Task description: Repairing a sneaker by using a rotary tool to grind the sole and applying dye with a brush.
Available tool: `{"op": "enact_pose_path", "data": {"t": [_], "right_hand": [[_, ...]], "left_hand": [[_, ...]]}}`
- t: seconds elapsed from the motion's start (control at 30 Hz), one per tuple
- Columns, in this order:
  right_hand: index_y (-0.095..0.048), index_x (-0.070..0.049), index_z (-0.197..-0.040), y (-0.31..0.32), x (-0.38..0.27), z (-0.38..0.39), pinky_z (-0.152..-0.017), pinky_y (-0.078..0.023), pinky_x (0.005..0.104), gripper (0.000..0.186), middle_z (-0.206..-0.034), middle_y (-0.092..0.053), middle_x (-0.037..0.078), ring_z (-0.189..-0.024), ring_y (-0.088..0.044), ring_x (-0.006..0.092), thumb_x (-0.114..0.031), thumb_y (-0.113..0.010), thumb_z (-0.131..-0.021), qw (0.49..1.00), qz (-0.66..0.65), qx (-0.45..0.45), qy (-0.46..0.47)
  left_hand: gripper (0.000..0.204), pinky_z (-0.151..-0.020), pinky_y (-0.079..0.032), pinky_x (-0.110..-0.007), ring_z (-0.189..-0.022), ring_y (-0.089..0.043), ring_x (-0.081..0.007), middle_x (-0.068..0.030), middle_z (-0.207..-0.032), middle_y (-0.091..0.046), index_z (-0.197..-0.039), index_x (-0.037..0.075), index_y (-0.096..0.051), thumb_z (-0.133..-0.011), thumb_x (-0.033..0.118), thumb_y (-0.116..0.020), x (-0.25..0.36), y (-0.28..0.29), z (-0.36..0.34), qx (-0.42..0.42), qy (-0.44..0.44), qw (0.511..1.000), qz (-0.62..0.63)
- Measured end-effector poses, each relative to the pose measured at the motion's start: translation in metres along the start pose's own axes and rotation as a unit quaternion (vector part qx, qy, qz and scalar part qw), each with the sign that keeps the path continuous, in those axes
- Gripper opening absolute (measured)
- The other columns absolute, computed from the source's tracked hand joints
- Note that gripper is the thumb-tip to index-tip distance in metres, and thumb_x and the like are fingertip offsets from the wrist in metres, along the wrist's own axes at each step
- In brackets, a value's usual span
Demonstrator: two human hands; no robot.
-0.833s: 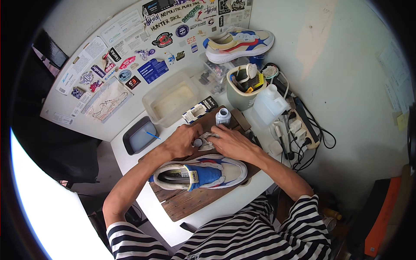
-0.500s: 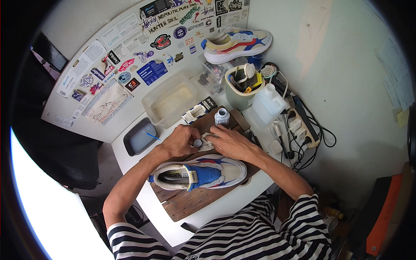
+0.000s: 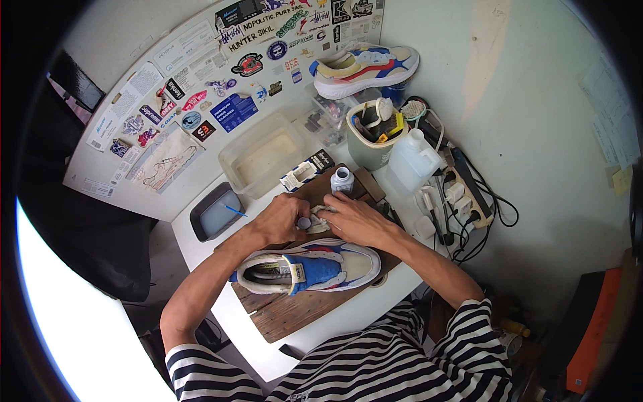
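Left hand (image 3: 280,220): fingers curled round a small cap (image 3: 304,223).
Right hand (image 3: 353,216): closed on a rag (image 3: 320,218), beside the cap.
Shoe (image 3: 309,266): on the board (image 3: 295,313), just below both hands.
Bottle (image 3: 341,180): just above the hands.

A second sneaker (image 3: 365,68) is resting against the wall at the far edge of the worktop (image 3: 348,321), above a green tub (image 3: 367,144) that is holding brushes and tools. A white jug (image 3: 410,163) is standing just beside the tub, and a power strip (image 3: 462,194) with trailing black cables is lying to its right. A clear tray (image 3: 264,161) is sitting near the wall, with a small dark tray (image 3: 216,211) to its left, a blue stick lying across its edge. A small box (image 3: 307,171) is lying between the clear tray and a wooden board (image 3: 295,315). Stickers (image 3: 234,107) are covering the wall.
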State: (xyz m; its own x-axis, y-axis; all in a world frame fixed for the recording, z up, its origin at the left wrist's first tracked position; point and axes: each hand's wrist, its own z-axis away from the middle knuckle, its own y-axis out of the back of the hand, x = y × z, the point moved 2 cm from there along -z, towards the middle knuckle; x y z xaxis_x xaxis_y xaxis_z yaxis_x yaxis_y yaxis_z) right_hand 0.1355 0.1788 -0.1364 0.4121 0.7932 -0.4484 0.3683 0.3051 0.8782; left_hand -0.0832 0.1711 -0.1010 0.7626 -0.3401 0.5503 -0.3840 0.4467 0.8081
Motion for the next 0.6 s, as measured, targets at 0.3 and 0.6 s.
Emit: {"op": "enact_pose_path", "data": {"t": [0.3,0.6], "right_hand": [[-0.067,-0.002,-0.123,0.0,-0.001,0.001,-0.086,-0.06,0.0453,0.033,-0.114,-0.052,0.015,-0.113,-0.059,0.0341,-0.006,-0.069,-0.091,1.0,0.0,0.011,0.001],[-0.071,-0.001,-0.118,0.012,-0.007,0.004,-0.082,-0.056,0.0455,0.022,-0.106,-0.06,0.013,-0.1,-0.065,0.0332,-0.01,-0.069,-0.098,0.989,-0.113,0.059,-0.069]], "left_hand": [[0.039,-0.073,-0.058,-0.042,-0.08,-0.072,-0.0334,-0.0177,-0.086,-0.071,-0.099,-0.004,-0.072,-0.065,0.009,-0.089,0.002,0.004,0.008,-0.02,-0.008,1.0,-0.005],[0.04,-0.073,-0.058,-0.036,-0.078,-0.071,-0.0219,-0.0138,-0.086,-0.072,-0.101,-0.003,-0.075,-0.065,0.007,-0.087,-0.004,0.028,0.012,0.031,0.035,0.996,0.078]]}}
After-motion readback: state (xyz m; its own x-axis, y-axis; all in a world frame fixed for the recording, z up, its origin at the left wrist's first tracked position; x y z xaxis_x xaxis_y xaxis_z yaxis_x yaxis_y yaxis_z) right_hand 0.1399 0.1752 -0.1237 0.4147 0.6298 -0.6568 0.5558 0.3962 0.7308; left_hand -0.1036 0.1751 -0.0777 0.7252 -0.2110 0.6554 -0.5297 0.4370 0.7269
